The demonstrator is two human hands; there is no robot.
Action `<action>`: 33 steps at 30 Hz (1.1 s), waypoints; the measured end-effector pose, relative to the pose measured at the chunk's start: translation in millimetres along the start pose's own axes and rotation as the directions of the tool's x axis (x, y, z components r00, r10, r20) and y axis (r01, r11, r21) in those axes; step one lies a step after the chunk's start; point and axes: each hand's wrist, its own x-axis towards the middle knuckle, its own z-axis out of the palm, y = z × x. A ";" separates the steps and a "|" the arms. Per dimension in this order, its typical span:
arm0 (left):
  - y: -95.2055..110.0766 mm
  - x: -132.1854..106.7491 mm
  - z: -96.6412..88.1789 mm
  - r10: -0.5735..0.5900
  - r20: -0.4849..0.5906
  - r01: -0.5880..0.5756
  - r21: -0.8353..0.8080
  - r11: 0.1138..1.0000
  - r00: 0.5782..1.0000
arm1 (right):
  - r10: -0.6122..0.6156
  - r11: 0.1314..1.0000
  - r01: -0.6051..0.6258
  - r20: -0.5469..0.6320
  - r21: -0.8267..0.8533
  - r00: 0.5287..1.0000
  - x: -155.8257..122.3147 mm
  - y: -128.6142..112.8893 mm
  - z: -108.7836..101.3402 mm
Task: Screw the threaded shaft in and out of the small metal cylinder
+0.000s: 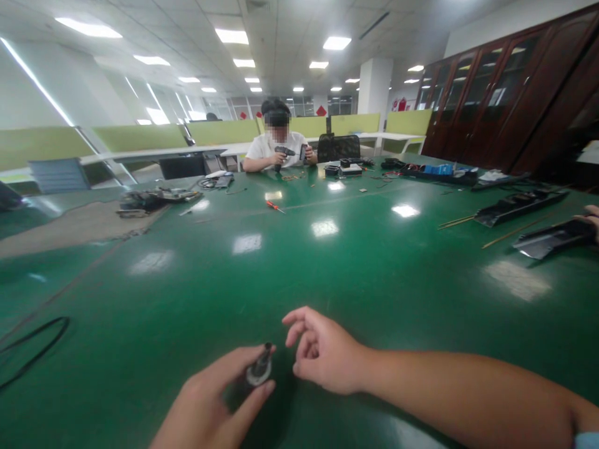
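Observation:
Low in the head view, my left hand (213, 396) grips a small dark cylindrical part (259, 368) between thumb and fingers. The part has a narrow hollow-looking tip pointing up and a pale ring around its wider base. Its lower end is hidden by the hand. Just to the right, my right hand (322, 352) hovers over the green tabletop (299, 274) with loosely bent fingers set apart. Nothing shows in it, and it does not touch the part.
Across the table a person (276, 146) holds a power drill (283, 153). A red screwdriver (274, 206) lies mid-table. Dark casings (519, 206) are at right, near another person's hand (592, 215). A black cable (42, 349) curves at left; a parts pile (152, 198) sits behind.

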 end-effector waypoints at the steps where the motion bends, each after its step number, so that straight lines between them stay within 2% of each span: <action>1: 5.9 11.2 5.8 -0.010 0.084 0.014 -0.049 0.999 0.996 | -0.016 1.000 0.016 -0.006 -0.025 1.000 -0.6 0.4 -0.5; 4: 12.2 32.4 21.4 -0.076 0.119 0.099 -0.205 0.974 0.990 | -0.101 0.977 0.089 -0.053 -0.192 0.993 -4.7 -3.0 -3.1; 7: 1.6 30.9 29.9 -0.103 0.111 0.132 -0.293 0.947 0.988 | -0.189 0.918 0.135 -0.113 -0.372 0.975 -9.0 -9.8 -6.1; 10: -10.2 21.5 30.1 -0.102 0.165 0.150 -0.313 0.938 0.981 | -0.172 0.898 0.117 -0.092 -0.424 0.981 -11.7 -14.3 -7.2; 13: -12.8 19.2 28.1 -0.076 0.178 0.137 -0.365 0.921 0.981 | -0.141 0.886 0.089 -0.080 -0.456 0.987 -13.1 -15.3 -7.2; 17: -8.3 22.4 30.4 -0.016 0.195 0.098 -0.422 0.901 0.981 | -0.116 0.883 0.063 -0.087 -0.466 0.989 -13.9 -14.6 -7.7; 23: -6.0 21.4 35.6 -0.075 0.144 0.134 -0.458 0.879 0.987 | -0.105 0.877 0.076 -0.035 -0.474 0.994 -13.0 -14.3 -6.9; 33: -8.8 22.3 37.9 -0.056 0.107 0.092 -0.376 0.922 0.993 | -0.032 0.944 0.011 -0.057 -0.329 0.998 -9.1 -12.4 -8.4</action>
